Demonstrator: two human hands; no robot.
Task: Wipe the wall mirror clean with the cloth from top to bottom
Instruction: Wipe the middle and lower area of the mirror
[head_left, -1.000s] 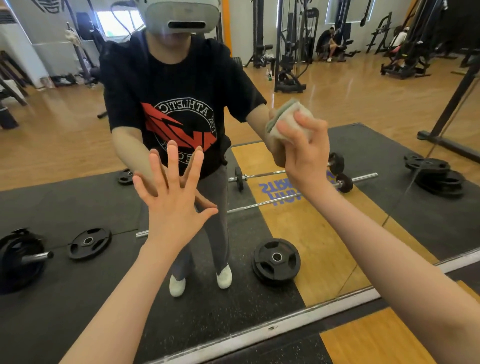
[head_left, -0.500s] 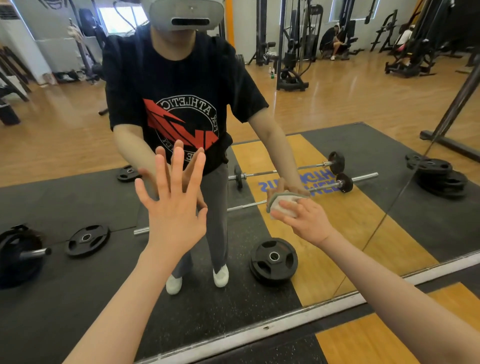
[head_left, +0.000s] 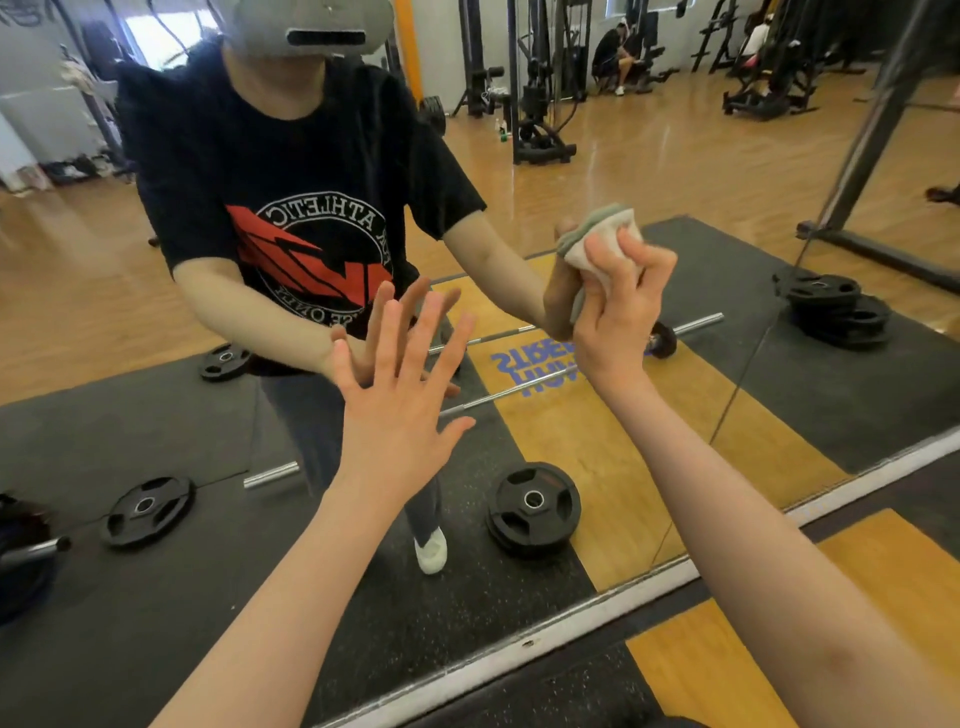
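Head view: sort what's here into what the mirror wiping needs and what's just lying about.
For the job:
- cloth, bunched in the right hand
- mirror, with its bottom frame
- left hand, fingers spread flat against the glass

Lying about (seen as reflections):
- weight plates
- barbell
- gym machines
- seated person

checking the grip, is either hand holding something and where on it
The right hand grips the bunched cloth around its lower part. The left hand holds nothing, fingers spread flat at the mirror.
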